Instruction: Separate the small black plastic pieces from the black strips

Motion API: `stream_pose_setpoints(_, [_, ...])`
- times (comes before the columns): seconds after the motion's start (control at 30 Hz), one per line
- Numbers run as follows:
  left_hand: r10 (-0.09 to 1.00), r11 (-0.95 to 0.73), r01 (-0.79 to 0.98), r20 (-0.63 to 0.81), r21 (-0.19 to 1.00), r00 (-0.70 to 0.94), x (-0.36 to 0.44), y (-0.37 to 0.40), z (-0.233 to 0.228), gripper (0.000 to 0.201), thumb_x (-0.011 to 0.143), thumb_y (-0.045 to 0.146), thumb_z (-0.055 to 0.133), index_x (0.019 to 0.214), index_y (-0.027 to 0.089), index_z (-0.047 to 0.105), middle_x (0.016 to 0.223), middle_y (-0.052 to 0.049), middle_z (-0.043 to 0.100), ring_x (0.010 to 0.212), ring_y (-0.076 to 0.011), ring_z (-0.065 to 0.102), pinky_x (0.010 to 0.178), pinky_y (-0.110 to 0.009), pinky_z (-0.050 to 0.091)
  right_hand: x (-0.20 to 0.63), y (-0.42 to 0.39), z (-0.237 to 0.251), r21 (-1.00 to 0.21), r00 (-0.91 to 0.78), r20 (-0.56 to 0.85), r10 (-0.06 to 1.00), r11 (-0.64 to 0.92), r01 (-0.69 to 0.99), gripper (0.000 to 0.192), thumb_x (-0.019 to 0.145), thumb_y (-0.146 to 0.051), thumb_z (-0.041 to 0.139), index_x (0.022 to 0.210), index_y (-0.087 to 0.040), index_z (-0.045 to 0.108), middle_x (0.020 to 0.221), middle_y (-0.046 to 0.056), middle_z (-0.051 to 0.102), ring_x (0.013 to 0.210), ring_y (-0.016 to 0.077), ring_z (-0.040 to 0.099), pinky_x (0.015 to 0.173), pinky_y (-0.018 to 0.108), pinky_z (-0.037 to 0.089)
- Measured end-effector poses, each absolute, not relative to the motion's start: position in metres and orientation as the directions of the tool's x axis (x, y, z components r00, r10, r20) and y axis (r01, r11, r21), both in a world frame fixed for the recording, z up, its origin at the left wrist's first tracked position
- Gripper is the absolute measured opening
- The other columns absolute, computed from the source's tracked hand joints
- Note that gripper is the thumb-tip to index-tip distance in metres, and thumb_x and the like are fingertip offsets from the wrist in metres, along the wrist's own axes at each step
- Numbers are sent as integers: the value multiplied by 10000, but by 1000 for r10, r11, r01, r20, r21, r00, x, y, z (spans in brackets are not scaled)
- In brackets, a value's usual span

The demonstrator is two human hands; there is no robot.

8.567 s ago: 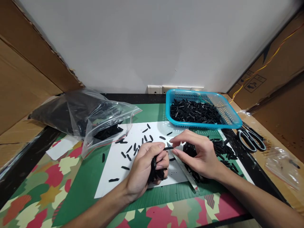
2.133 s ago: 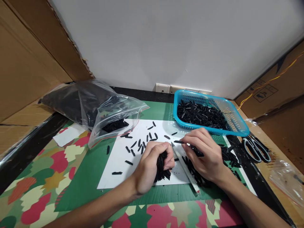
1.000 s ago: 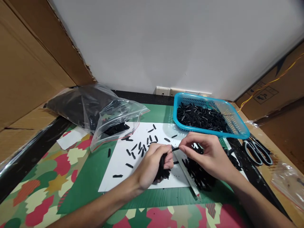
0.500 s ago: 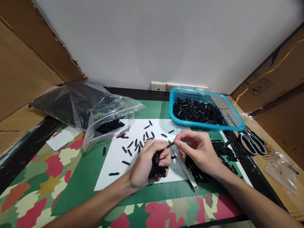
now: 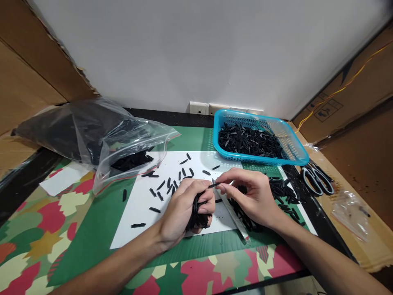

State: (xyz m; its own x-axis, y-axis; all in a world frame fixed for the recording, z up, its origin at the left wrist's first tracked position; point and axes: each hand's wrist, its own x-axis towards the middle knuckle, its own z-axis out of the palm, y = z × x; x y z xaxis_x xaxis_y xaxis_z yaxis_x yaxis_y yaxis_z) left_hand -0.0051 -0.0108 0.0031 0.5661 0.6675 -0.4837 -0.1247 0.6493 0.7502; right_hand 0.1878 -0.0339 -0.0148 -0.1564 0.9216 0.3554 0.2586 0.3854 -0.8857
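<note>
Behind the worktop [image 5: 172,119] rises a plain pale wall [image 5: 184,53], and on its green covering lies a white sheet [image 5: 130,215] with scattered dark pieces. The left hand [image 5: 186,200] is closed around a bundle of black pieces [image 5: 198,221], whose ends stick out below the fingers. The right hand [image 5: 219,184] pinches one slim black piece [image 5: 214,185] between thumb and forefinger. What has changed is the gap: about two seconds ago, a piece in the right fingers stood just apart from the left fist; now the slim piece reaches the left thumb and seems to touch it. Whether it is the same piece, one cannot tell. Scattered pieces on the sheet look unchanged, so the handling seems to concern only this piece and the bundle. Beyond the right hand stands the blue basket [image 5: 260,159], partly filled with similar pieces.
</note>
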Motion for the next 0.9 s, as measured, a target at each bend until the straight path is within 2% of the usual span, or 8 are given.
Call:
stream_pose_setpoints(0.2, [732,574,-156,-417,804,539,-6,-11,4,452,924,474,618,636,215,386,537,76,373,400,-82,401,342,-147,226,187,-34,-13,-912,-158,318,935,347,219,102,959,-275,760,1035,-221,801,972,48,805,767,157,731,643,259,605])
stream_pose_setpoints(0.4, [724,549,-183,-354,816,592,-7,-10,0,431,908,455,652,654,214,401,537,80,382,395,-71,379,356,-155,237,186,-34,-10,-941,-199,235,952,274,201,128,981,-277,730,1049,-211,816,932,45,806,780,157,736,621,241,553])
stream_pose_setpoints(0.53, [723,542,-171,-353,823,594,-7,-10,1,434,910,451,650,648,215,396,536,77,382,396,-74,378,349,-153,224,186,-34,-9,-935,-195,265,944,301,186,118,984,-249,719,1010,-207,827,908,44,800,761,147,710,606,236,523])
stream_pose_setpoints(0.7, [726,568,-150,-406,809,555,-7,-10,3,425,910,443,615,623,214,401,534,66,376,410,-95,417,360,-168,233,187,-33,-9,-911,-192,303,934,343,229,112,971,-249,739,1026,-218,832,933,47,803,761,149,704,627,246,549])
stream_pose_setpoints(0.9, [742,555,-173,-391,813,544,-7,-10,2,393,898,422,621,636,217,412,533,68,373,411,-100,406,348,-167,237,186,-34,-10,-910,-192,303,933,343,233,117,959,-280,754,1031,-218,822,960,59,807,778,163,716,640,262,588])
